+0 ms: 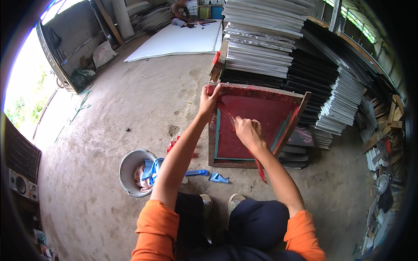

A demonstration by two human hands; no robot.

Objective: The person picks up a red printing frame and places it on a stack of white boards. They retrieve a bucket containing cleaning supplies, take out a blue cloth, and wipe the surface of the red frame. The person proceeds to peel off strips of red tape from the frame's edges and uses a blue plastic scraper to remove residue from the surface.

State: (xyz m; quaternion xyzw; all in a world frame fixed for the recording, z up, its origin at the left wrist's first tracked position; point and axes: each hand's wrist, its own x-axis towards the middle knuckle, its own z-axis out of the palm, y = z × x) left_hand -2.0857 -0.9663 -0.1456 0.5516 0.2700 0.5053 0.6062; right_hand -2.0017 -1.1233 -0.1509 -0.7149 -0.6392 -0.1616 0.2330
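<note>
In front of me a wooden frame with a dark red sheet stretched inside it stands propped up. Blue-green strips run along the sheet's inner edges. My left hand grips the frame's top left corner. Over the sheet's left half, my right hand is closed on a thin red strip, which runs up toward that corner. A red tail hangs beneath my right forearm, past the frame's lower edge. Whether both red pieces are one is hidden by my hand and arm.
A grey bucket with cloths stands left of my feet, beside a blue cutter knife and a blue scrap. Tall stacks of white panels rise behind the frame. Far off, a person sits by a large white sheet.
</note>
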